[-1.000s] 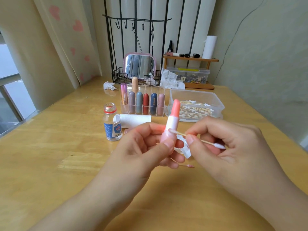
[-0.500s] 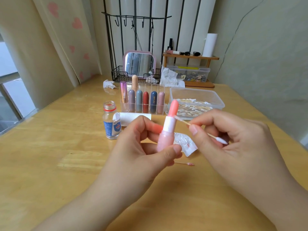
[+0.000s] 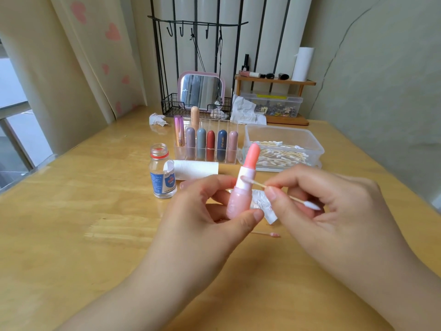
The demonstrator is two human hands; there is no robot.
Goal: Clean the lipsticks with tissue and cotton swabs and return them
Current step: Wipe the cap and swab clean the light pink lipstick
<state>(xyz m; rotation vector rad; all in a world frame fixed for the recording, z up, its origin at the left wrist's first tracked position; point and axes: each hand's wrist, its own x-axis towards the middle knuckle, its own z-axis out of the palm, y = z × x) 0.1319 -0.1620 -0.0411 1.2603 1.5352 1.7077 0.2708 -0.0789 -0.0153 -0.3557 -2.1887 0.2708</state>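
Lipstick point(image 3: 244, 185), pink and uncapped, stands upright above the near middle of the worktop point(image 3: 71, 223); the left hand point(image 3: 214, 211) has its grip curled around the base. The right hand point(image 3: 317, 201) pinches a cotton swab point(image 3: 281, 193), one tip touching the white collar. A crumpled tissue point(image 3: 263, 204) lies just behind. Farther away stands an organizer point(image 3: 207, 144) with capped lipsticks.
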